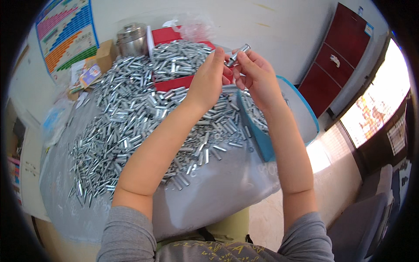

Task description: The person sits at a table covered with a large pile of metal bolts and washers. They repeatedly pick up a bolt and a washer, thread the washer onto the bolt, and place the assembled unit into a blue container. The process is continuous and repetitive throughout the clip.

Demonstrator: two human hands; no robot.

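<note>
In front of me, above the far right part of the table, my two hands are raised close together. My right hand [259, 78] pinches a shiny metal anchor bolt with a sleeve [241, 51] between thumb and fingers; it is tilted, with its upper end pointing up and right. My left hand [208, 81] is at its lower end, fingers curled inward and thumb up; what those fingers grip is hidden. Below them spreads a big heap of loose silver metal sleeves [126, 118], with small nuts and washers [205, 139] along its near right side.
A red box [174, 83] full of metal pieces stands within the heap. The blue-rimmed bin [312, 111] at the table's right edge holds more. A steel pot [132, 40] and a cardboard box [106, 53] stand at the back left. Grey chairs [360, 218] are at the lower right.
</note>
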